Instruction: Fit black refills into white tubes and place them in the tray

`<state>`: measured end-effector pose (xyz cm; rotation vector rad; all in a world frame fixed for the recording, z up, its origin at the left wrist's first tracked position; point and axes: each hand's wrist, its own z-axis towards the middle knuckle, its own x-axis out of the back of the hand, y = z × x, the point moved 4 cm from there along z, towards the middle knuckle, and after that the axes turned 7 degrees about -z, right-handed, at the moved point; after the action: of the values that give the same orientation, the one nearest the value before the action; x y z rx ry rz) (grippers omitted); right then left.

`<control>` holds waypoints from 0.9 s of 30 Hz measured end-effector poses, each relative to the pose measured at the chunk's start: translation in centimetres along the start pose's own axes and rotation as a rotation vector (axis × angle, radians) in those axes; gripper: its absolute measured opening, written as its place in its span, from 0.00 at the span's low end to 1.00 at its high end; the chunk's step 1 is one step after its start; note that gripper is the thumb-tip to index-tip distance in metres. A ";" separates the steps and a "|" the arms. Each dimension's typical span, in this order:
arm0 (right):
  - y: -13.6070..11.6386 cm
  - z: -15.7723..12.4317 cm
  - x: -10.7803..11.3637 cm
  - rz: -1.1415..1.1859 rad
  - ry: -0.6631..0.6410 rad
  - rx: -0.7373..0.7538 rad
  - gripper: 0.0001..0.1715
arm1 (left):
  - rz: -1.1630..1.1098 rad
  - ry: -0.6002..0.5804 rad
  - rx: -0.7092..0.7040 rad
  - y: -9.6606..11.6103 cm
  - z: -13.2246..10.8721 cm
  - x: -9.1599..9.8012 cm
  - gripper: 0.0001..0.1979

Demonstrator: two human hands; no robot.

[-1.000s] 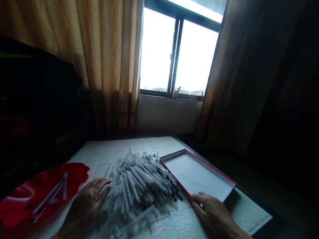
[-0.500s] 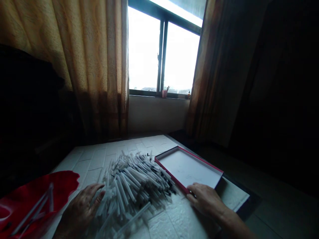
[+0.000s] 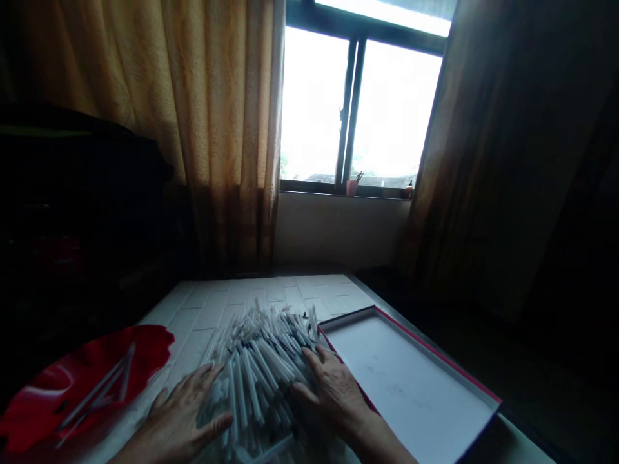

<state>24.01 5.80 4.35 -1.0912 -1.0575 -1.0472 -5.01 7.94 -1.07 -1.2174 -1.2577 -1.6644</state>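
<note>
In the head view, my left fingers (image 3: pixel 207 379) and right fingers (image 3: pixel 314 362) are spread, thumbs apart, at opposite sides of a pile of slim, translucent tubes (image 3: pixel 256 380). A shallow rectangular tray (image 3: pixel 411 386), white inside and red-edged, borders the pile's right. A glossy, wavy-rimmed red bowl (image 3: pixel 46 393) stands left. The white, brick-embossed counter (image 3: pixel 206 316) extends beyond the pile to a straight far edge.

Home room, by the look of it: patterned gold curtain (image 3: pixel 217 129) upper left, darker curtain (image 3: pixel 464 142) upper right, sliding window (image 3: pixel 314 103) top centre, pink cup (image 3: pixel 351 187) with sticks on the sill (image 3: pixel 314 193), brick-patterned tabletop (image 3: pixel 203 299) lower centre. Dim, window-lit.
</note>
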 end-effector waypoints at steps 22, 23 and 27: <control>-2.8 -0.3 -2.7 0.011 -0.230 0.107 0.55 | 0.078 0.047 -0.025 -0.6 -3.3 -1.6 0.35; -2.5 0.0 -2.6 0.011 -0.227 0.097 0.54 | 0.076 0.042 -0.026 0.2 -3.2 -1.3 0.35; -1.5 1.1 -1.8 0.004 -0.190 0.044 0.49 | 0.053 -0.083 -0.011 3.9 -1.5 0.2 0.34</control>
<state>22.05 6.87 2.98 -1.1735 -1.2236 -0.9253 -1.92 5.42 0.16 -1.3279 -1.2564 -1.5991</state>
